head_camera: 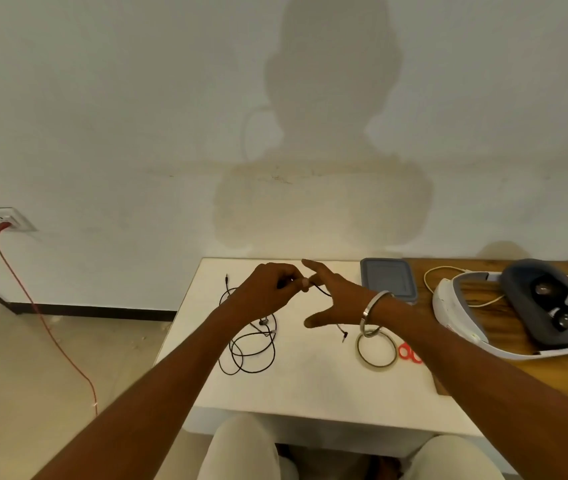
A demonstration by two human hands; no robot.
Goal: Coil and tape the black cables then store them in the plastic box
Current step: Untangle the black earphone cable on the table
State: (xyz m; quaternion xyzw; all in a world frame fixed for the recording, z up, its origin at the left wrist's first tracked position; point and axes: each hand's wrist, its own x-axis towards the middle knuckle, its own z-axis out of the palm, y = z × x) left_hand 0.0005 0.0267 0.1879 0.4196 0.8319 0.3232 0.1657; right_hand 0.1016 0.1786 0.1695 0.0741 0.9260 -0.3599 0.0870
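A thin black cable lies in loose loops on the white table, left of centre. My left hand is raised above it and pinches a black cable between thumb and fingertips. That cable runs past my right hand, whose fingers are stretched out and spread, and its plug end hangs below the palm. The grey plastic box, lid on, sits at the table's back right. A roll of clear tape lies under my right wrist.
Red-handled scissors lie beside the tape, partly hidden by my right forearm. A white and grey headset with a pale cord rests on the wooden table to the right. A red cable runs from the wall socket down to the floor.
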